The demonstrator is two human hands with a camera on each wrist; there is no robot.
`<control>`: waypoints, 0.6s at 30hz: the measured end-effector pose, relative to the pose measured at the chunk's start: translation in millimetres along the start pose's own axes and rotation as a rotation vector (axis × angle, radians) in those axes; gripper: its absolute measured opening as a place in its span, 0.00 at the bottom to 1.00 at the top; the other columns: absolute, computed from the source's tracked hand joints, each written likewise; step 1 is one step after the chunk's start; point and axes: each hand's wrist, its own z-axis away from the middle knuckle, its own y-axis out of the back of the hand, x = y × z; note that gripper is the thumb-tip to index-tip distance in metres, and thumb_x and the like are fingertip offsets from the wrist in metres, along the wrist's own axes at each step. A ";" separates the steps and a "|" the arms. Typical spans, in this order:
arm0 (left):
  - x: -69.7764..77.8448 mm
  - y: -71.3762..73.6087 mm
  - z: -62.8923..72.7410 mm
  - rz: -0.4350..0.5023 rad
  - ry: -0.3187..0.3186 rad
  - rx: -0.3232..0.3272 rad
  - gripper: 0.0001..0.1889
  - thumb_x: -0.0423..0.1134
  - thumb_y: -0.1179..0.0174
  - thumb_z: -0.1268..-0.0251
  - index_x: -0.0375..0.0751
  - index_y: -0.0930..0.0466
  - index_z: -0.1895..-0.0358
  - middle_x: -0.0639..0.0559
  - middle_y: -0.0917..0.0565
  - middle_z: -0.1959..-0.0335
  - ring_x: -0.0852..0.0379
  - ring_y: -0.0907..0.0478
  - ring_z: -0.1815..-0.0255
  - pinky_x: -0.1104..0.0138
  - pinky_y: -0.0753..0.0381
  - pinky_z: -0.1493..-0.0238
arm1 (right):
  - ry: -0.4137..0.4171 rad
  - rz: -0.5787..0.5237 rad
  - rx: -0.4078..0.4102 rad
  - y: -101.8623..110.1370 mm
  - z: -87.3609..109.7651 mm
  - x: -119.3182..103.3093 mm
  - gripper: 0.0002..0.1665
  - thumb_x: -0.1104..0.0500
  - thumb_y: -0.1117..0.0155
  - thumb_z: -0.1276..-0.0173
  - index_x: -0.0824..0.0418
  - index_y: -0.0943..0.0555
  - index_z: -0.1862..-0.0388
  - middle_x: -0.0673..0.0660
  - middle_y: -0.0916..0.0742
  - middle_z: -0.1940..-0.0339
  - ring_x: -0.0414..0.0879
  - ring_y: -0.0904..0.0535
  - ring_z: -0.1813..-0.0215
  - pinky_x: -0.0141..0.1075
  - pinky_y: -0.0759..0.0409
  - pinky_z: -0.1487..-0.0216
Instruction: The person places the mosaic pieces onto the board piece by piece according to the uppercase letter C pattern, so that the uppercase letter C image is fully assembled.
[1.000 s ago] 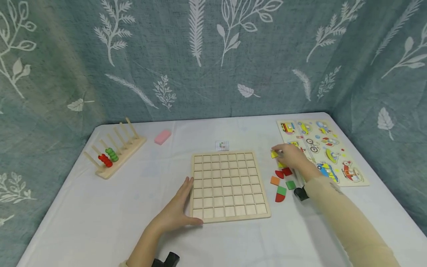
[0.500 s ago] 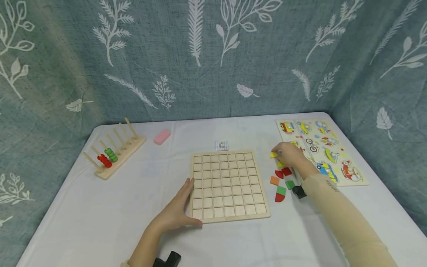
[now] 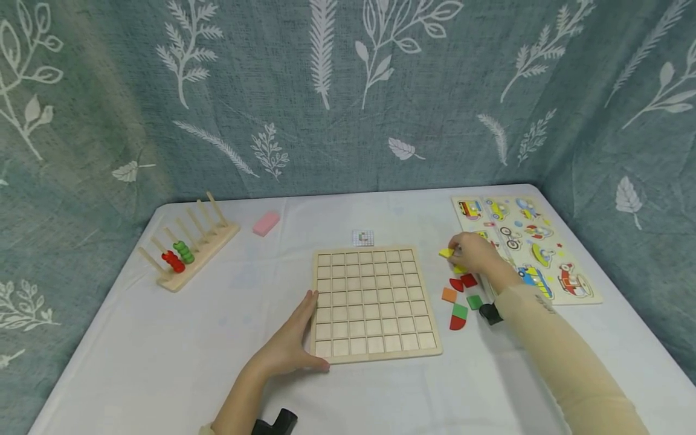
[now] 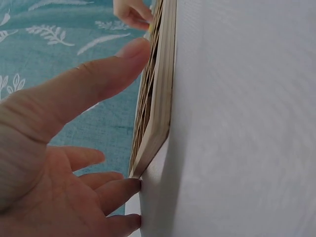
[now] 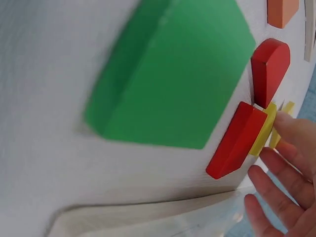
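Observation:
In the head view my left hand [image 3: 288, 344] rests at the left edge and near-left corner of a wooden grid board [image 3: 375, 356], thumb and fingers spread apart. The left wrist view shows its fingers [image 4: 118, 192] nearly straight beside the board's corner. My right hand [image 3: 473, 252] pinches a small yellow block [image 3: 446, 253] by the right-hand pile, its fingertips partly covering it. Under that hand lies another yellow block [image 5: 264, 131], against a red square block [image 5: 238, 139]. A red rounded block [image 3: 457, 284] lies close by.
Nearer me lie an orange block [image 3: 449, 295], green blocks [image 3: 475, 302] and a red quarter-round block [image 3: 458, 322]. Picture puzzle boards [image 3: 565, 241] sit at right. A small pattern card [image 3: 363, 237], a pink block [image 3: 266, 223] and a bead-peg stand [image 3: 203, 257] are farther back.
The yellow block at my right fingertips has turned slightly. My right hand has barely shifted, and my left hand stays at the board's corner.

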 end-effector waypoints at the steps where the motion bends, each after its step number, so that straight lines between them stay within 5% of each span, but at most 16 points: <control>1: -0.2 -0.2 -0.3 0.001 -0.001 0.002 0.67 0.38 0.21 0.79 0.35 0.59 0.28 0.38 0.59 0.28 0.40 0.60 0.29 0.46 0.53 0.34 | 0.004 -0.004 0.000 -0.3 -0.3 1.1 0.17 0.59 0.36 0.40 0.67 0.22 0.54 0.62 0.19 0.57 0.52 0.27 0.60 0.44 0.25 0.53; 10: 1.7 0.5 -3.0 -0.009 0.000 -0.017 0.67 0.42 0.21 0.77 0.36 0.58 0.28 0.39 0.60 0.27 0.40 0.62 0.29 0.44 0.55 0.34 | -0.006 -0.070 0.009 1.9 2.1 4.2 0.18 0.60 0.35 0.42 0.67 0.22 0.54 0.60 0.19 0.60 0.51 0.27 0.61 0.40 0.25 0.58; 18: 2.7 -0.3 -7.5 -0.025 -0.007 -0.071 0.67 0.45 0.21 0.75 0.33 0.60 0.29 0.36 0.65 0.28 0.40 0.68 0.29 0.42 0.67 0.35 | -0.008 -0.117 0.029 3.0 3.8 3.8 0.18 0.60 0.35 0.42 0.66 0.22 0.54 0.61 0.19 0.58 0.52 0.26 0.58 0.45 0.26 0.51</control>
